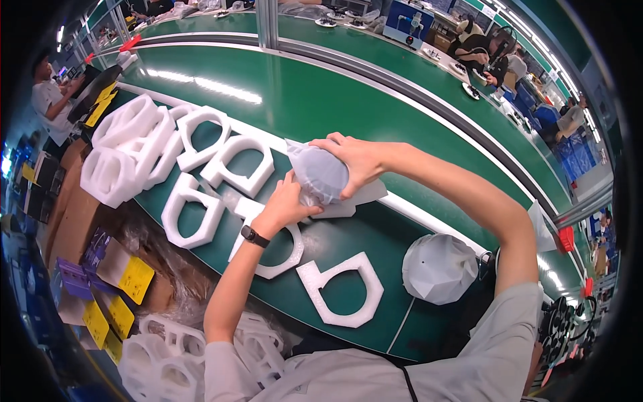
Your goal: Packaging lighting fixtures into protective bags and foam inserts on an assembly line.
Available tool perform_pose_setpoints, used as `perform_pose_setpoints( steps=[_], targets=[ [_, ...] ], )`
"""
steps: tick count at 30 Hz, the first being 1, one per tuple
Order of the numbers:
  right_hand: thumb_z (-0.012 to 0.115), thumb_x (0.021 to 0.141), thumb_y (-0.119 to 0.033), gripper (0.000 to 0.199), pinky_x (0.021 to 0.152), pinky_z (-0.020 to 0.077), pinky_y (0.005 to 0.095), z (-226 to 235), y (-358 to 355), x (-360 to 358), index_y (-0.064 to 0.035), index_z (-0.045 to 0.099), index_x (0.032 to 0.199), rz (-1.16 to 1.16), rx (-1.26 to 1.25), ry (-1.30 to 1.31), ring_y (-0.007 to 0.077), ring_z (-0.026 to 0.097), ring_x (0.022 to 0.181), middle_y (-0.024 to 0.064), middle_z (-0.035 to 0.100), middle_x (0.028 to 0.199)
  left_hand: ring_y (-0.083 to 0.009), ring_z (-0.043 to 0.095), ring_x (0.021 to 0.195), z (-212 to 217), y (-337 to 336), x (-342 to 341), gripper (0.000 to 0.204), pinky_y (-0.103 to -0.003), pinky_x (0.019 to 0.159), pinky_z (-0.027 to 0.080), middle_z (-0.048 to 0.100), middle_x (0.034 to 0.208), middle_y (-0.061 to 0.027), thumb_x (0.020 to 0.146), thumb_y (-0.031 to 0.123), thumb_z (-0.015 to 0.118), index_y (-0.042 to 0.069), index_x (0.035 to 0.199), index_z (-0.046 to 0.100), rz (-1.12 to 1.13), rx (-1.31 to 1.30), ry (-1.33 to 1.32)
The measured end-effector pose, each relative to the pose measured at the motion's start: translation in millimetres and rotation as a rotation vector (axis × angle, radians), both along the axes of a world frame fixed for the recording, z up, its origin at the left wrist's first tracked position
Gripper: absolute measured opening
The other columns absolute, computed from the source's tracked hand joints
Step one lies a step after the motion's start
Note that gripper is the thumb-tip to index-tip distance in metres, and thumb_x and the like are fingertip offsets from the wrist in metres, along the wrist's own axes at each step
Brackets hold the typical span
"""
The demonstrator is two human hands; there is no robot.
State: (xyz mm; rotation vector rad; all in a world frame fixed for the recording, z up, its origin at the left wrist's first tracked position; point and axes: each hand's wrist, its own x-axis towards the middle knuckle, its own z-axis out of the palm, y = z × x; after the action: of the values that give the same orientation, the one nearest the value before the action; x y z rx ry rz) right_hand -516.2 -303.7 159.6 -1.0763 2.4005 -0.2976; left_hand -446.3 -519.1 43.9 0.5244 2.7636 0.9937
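Both my hands are on a round, disc-like object wrapped in a thin pale grey bag [321, 175], above the far edge of the green work table. My right hand [358, 161] curls over its top and right side. At its lower left, my left hand [284, 204] closes with the thumb along the bottom edge. Beneath the wrapped object a white piece [365, 195] shows partly; its shape is hidden. A loose white foam ring with a square tab [370, 276] lies nearest me. Under my left forearm is another foam ring [289, 258], partly covered.
More foam rings [201, 134] lie and stack [110, 174] toward the left. A second bag-wrapped round object [440, 269] sits at the right. Beyond runs a green conveyor [321, 84] with a metal post [267, 27]. Cardboard boxes [124, 271] and bagged foam [164, 362] stand lower left.
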Motion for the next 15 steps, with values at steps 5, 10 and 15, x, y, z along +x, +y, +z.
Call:
perform_pose_setpoints(
  steps=[5, 10, 15],
  targets=[
    [0.089, 0.056, -0.037, 0.122, 0.108, 0.0429, 0.0492, -17, -23, 8, -0.0177, 0.024, 0.157, 0.007, 0.108, 0.122, 0.0447, 0.046, 0.128, 0.0261, 0.036, 0.146, -0.037, 0.043, 0.139, -3, -15, 2, 0.124, -0.041, 0.113, 0.038, 0.038, 0.146, -0.0281, 0.065, 0.028, 0.093, -0.009, 0.15, 0.01, -0.05, 0.505, -0.078],
    [0.091, 0.055, -0.04, 0.126, 0.108, 0.0426, 0.0507, -23, 9, 7, -0.0209, 0.021, 0.158, -0.091, 0.069, 0.104, 0.0456, 0.047, 0.127, 0.0268, 0.033, 0.15, -0.0409, 0.032, 0.145, 13, 8, 6, 0.138, -0.039, 0.117, 0.032, 0.022, 0.156, -0.0343, 0.064, 0.027, 0.094, -0.013, 0.151, -0.005, -0.036, 0.325, 0.006],
    [0.085, 0.07, -0.052, 0.118, 0.114, 0.0367, 0.0493, 37, 27, 89, -0.0148, 0.018, 0.159, -0.243, 0.143, 0.295, 0.0475, 0.034, 0.142, 0.0288, 0.027, 0.158, -0.048, 0.022, 0.148, 42, 43, 45, 0.144, -0.047, 0.12, 0.026, 0.011, 0.156, -0.0402, 0.057, 0.025, 0.097, -0.009, 0.154, -0.004, 0.076, 0.166, 0.417]
  ],
)
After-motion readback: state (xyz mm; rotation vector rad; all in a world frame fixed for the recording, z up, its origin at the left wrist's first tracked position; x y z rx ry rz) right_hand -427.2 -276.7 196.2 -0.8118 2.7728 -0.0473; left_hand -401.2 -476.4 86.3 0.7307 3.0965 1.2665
